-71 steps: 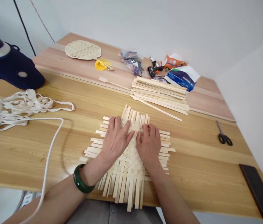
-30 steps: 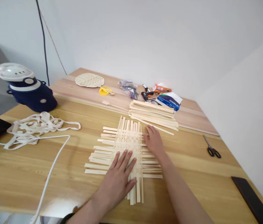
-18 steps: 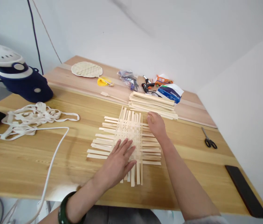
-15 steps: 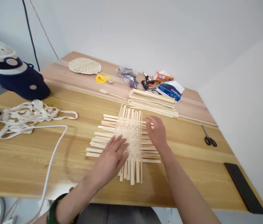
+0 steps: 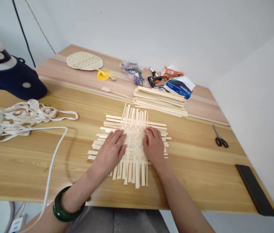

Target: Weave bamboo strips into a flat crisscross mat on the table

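A woven mat of pale bamboo strips [image 5: 134, 139] lies flat on the wooden table, its loose strip ends sticking out on all four sides. My left hand [image 5: 111, 147] rests on the left part of the weave, fingers stretched out and a little apart. On the right side, my right hand [image 5: 153, 144] lies over the strips with its fingers bent and touching the weave. Neither hand lifts a strip that I can see. The strips under both palms are hidden.
Behind the mat lies a stack of loose strips [image 5: 160, 101]. White ribbon [image 5: 27, 118] and a white cord [image 5: 54, 155] lie left, near a dark blue device [image 5: 17, 77]. Scissors [image 5: 221, 139] and a black bar [image 5: 256, 189] lie right. A woven fan [image 5: 85, 61] and glue gun [image 5: 154, 79] are farther back.
My right hand has come down and inward from the upper right strip ends onto the weave's right side. My left hand has shifted left and slightly up. The view has tilted a little.
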A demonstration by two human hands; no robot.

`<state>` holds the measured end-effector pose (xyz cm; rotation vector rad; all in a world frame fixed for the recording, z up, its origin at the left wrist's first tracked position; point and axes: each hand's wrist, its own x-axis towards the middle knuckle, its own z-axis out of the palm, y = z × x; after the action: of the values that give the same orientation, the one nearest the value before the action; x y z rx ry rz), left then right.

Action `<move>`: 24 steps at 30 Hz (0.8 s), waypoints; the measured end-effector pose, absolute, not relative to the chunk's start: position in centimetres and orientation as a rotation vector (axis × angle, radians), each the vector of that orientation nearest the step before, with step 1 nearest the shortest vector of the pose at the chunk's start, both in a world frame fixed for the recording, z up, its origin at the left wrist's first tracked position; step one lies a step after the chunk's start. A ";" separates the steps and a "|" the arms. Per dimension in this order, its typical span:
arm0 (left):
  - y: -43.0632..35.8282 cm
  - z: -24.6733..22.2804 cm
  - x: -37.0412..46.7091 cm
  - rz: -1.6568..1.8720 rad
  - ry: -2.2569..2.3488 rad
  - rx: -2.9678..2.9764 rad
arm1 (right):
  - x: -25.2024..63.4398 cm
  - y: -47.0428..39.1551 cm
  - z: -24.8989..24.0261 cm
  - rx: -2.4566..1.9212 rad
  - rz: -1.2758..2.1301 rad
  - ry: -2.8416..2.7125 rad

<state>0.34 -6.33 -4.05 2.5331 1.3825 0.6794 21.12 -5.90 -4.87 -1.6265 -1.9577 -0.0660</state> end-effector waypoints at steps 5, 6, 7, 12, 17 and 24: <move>-5.8 -2.4 1.0 0.688 1.431 2.511 | 21.0 -5.9 -4.0 -1.670 -0.004 -1.967; -5.6 -2.2 1.3 0.711 1.436 2.505 | 20.9 -5.8 -3.7 -1.668 -0.004 -1.969; -5.4 -2.0 1.7 0.734 1.433 2.501 | 20.9 -5.7 -3.4 -1.663 -0.007 -1.971; -3.5 -2.1 3.8 0.738 1.500 2.482 | 20.5 -4.6 -2.5 -1.639 -0.053 -1.975; -1.4 -3.2 4.5 0.735 1.609 2.430 | 20.0 -2.8 -3.7 -1.649 -0.062 -1.918; -0.9 -4.2 3.8 0.915 1.560 2.377 | 19.2 -2.1 -4.9 -1.679 -0.153 -1.965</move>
<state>3.77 -0.90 -4.22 2.3769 1.5601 0.9154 19.18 -2.08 -4.90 -1.6795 -1.9649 -0.1526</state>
